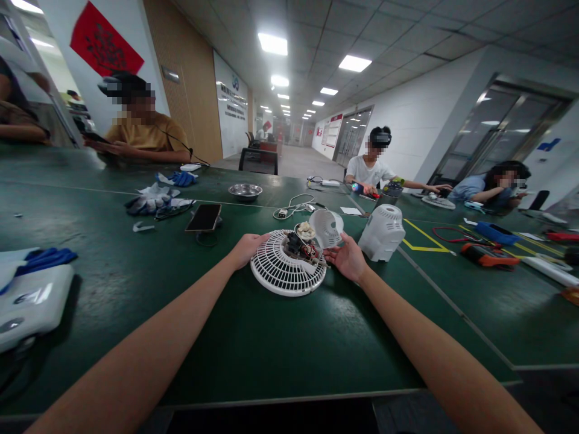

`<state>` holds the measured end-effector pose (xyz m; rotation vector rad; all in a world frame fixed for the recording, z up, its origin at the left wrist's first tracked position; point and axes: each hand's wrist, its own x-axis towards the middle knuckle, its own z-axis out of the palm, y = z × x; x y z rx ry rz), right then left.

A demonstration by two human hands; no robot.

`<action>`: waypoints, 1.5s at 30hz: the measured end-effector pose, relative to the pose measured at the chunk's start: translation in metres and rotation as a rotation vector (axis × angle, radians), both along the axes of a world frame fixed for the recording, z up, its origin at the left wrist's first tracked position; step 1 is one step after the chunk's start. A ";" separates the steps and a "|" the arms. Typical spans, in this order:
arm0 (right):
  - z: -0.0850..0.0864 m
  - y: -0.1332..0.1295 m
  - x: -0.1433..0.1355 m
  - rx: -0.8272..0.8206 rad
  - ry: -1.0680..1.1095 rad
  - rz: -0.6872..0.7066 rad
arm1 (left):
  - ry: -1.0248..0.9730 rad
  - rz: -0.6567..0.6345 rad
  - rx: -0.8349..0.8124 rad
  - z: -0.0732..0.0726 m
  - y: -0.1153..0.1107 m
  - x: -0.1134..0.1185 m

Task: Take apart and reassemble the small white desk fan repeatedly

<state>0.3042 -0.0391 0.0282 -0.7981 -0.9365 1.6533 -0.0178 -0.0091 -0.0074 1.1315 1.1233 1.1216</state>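
Observation:
A round white fan grille [280, 278] lies on the green table, with a dark motor [296, 246] and coloured wires over its middle. My left hand [248, 251] is closed on the grille's left rim, its fingertips partly hidden. On the other side, my right hand [349, 259] has its thumb against a white cup-shaped motor cover [326, 228] with holes in it, and its fingers curl under the cover close to the wires. The cover is tilted up beside the motor. Right of that hand stands a white plastic housing [383, 234].
Behind the grille lie a white cable [294, 208] and a metal bowl [245, 191]. Left are a phone [203, 217], gloves [151, 200] and a white device [36, 301]. An orange multimeter [488, 256] lies right. Several people sit around the table.

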 end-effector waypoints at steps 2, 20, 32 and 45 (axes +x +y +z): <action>0.000 0.000 0.000 0.008 0.026 0.010 | -0.005 0.003 0.016 -0.001 0.000 0.000; 0.010 -0.011 -0.008 0.170 -0.011 -0.039 | -0.020 0.088 -0.047 0.013 -0.010 0.006; 0.020 -0.037 -0.033 0.454 -0.201 -0.210 | 0.025 0.024 0.014 0.001 0.000 0.001; 0.023 -0.049 -0.033 0.736 -0.674 -0.166 | 0.049 0.057 -0.037 0.012 -0.008 0.006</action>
